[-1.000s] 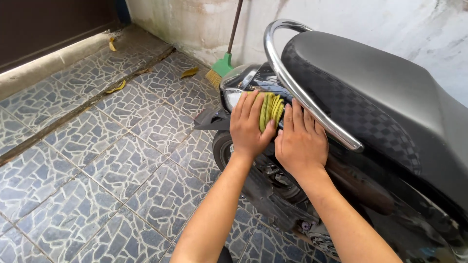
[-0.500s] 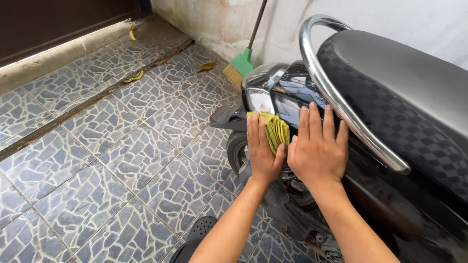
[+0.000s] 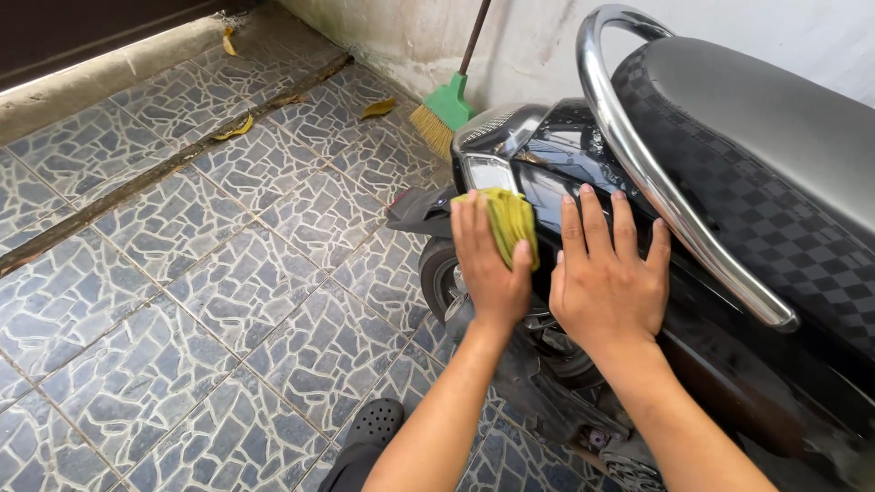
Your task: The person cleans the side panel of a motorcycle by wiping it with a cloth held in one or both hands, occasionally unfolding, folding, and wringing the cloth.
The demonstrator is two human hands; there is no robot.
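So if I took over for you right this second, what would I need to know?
Left hand: presses a folded yellow-green cloth against the scooter's black rear panel, just below the tail light.
Right hand: flat and open on the same panel, fingers spread, holding nothing, under the chrome grab rail.
Nearby: a green broom leans on the wall behind the scooter; dry leaves lie on the tiled floor.
Done: the panel looks glossy and shows wet drops near the top.
Left: cannot tell how much has been wiped; the lower parts by the wheel look dusty.
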